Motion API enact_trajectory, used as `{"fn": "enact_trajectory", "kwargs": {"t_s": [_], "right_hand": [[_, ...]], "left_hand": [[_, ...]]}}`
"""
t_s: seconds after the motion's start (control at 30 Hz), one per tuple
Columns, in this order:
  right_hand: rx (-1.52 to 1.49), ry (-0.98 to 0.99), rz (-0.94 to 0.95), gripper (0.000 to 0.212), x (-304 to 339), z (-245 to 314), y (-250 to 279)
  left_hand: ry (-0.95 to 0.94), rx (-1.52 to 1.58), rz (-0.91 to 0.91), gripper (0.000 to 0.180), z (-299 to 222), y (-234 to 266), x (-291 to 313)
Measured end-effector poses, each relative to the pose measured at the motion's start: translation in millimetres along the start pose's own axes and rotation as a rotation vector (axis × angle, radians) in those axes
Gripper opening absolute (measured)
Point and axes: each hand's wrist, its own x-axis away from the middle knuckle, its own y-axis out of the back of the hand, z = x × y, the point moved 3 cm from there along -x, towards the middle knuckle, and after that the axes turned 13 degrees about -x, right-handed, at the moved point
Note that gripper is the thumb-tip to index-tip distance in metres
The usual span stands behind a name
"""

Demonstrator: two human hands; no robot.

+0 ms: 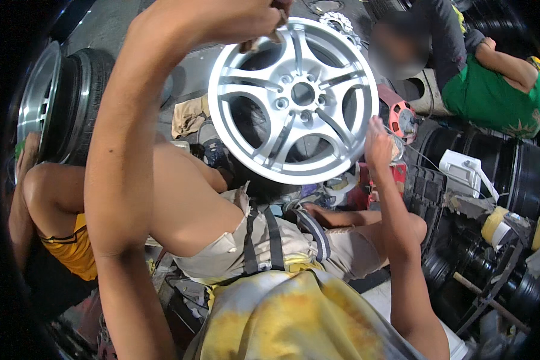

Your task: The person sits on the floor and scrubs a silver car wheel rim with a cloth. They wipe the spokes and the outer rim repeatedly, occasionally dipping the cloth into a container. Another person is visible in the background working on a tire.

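Note:
A silver alloy wheel rim [228,129] with paired spokes and bolt holes round its hub stands tilted in front of me, above my lower legs. My left hand [269,21] is at the rim's top left edge, closed on a thin, crumpled tan scrap [260,43]; whether it is cloth or abrasive paper I cannot make out. Part of that hand is cut off by the upper border. On the opposite side, my right hand [378,146] grips the rim's right edge, its fingers partly hidden behind it.
A wheel with tyre [81,90] stands at the left by another person's bent knee [54,189]. A co-worker in a green shirt [495,90] bends at the upper right. A red-and-black reel [402,119], a white box [460,173] and black wheel barrels [525,171] crowd the right.

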Motion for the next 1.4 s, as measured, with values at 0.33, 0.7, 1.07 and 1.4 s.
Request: {"fn": "enact_trajectory", "kwargs": {"t_s": [0.33, 0.7, 1.07, 1.4], "right_hand": [[0.043, -0.159, 0.099, 0.037, 4.4, 11.6, -5.0], [-0.091, 0.375, -0.121, 0.025, -232.6, 42.2, -98.5], [0.105, -0.088, -0.095, 0.036, -105.9, -20.5, -43.1], [-0.357, 0.407, -0.112, 0.028, -237.4, 203.9, -185.1]], "left_hand": [[0.296, 0.144, 0.112, 0.032, 21.6, 36.2, 14.2], [0.285, -0.037, -0.036, 0.031, 33.6, 33.7, 22.5], [0.375, 0.031, 0.032, 0.031, 51.8, 41.3, 22.1], [0.314, 0.095, 0.059, 0.031, 63.4, 36.2, 24.3]]}}
